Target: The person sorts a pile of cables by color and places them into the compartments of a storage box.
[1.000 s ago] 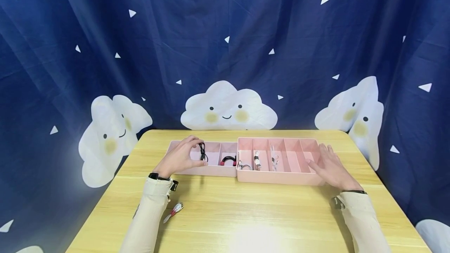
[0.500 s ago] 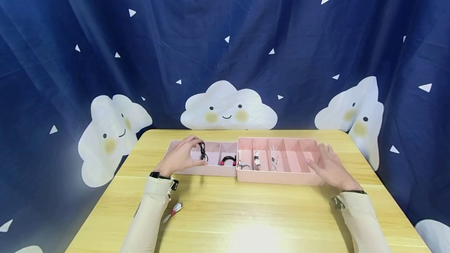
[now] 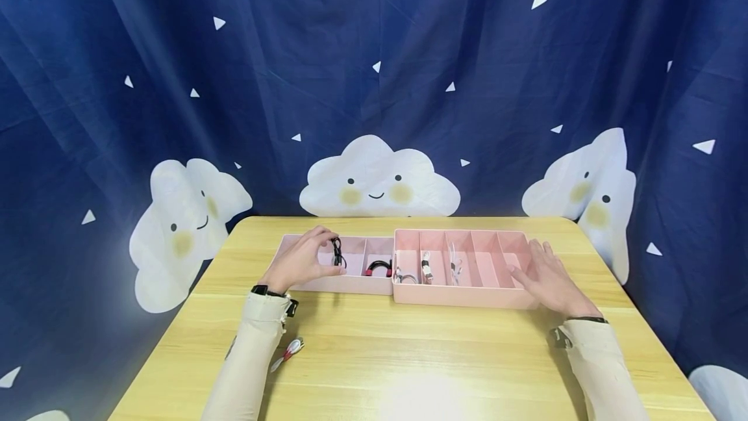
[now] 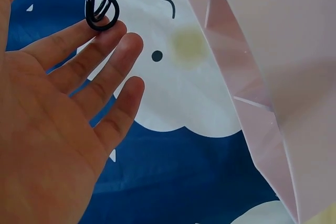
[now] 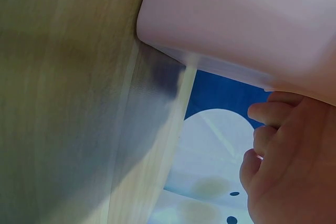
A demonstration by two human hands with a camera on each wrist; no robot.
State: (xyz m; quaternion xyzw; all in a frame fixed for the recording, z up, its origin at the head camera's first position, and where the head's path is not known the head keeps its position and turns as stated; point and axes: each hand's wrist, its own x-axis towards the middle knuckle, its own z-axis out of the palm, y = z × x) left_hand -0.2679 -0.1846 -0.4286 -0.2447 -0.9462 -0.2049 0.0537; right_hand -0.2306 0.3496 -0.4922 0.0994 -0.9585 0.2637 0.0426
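My left hand (image 3: 300,261) pinches a bundled black cable (image 3: 337,252) between thumb and index finger, over the lilac divided box (image 3: 350,285). In the left wrist view its other fingers (image 4: 123,59) are spread, and the loop of the black cable (image 4: 102,14) hangs by the fingertips. My right hand (image 3: 554,283) holds the right end of the pink divided box (image 3: 467,296), thumb over the front rim and fingers along the outer end wall. From the right wrist, bent fingers (image 5: 268,114) show beside the pink wall (image 5: 226,24); the thumb is hidden there.
A black cable with red ends (image 3: 378,267) lies in the lilac box's right compartment. White and grey cables (image 3: 428,267) sit in the pink box's left compartments. A red and white cable (image 3: 287,353) lies on the wooden table (image 3: 362,356) near my left sleeve. A blue curtain (image 3: 374,83) hangs behind.
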